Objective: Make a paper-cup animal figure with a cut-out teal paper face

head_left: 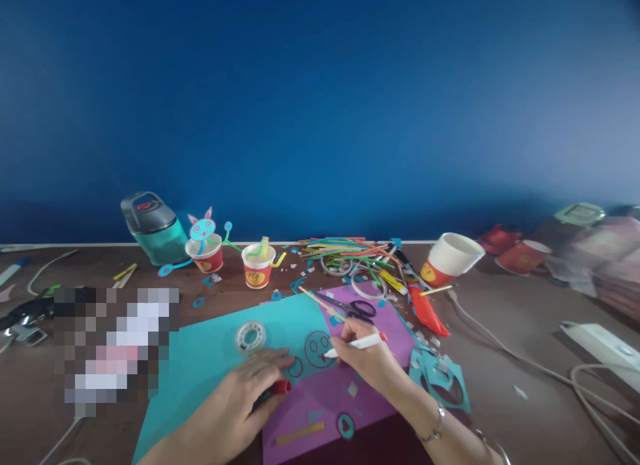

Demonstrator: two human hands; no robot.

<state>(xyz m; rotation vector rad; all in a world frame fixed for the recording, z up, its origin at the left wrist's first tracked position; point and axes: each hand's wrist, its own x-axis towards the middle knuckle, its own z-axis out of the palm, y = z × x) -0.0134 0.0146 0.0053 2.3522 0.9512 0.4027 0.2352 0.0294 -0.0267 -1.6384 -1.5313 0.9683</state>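
Observation:
My right hand grips a white marker, its tip on a round face drawing outlined on turquoise paper. A smaller drawn circle is beside the face. My left hand rests on the same sheet, its fingers curled round a dark pen-like thing with a red end; its rest is hidden by the hand. Just beyond this hand a roll of clear tape lies flat. Purple paper is under the turquoise sheet's right side. Dark-handled scissors lie beyond my right hand.
Behind stand a paper cup with a cat figure, another cup with straws and a turquoise bottle. Coloured straws and scraps lie near the wall. At right are a tilted white cup, cut turquoise paper and cables.

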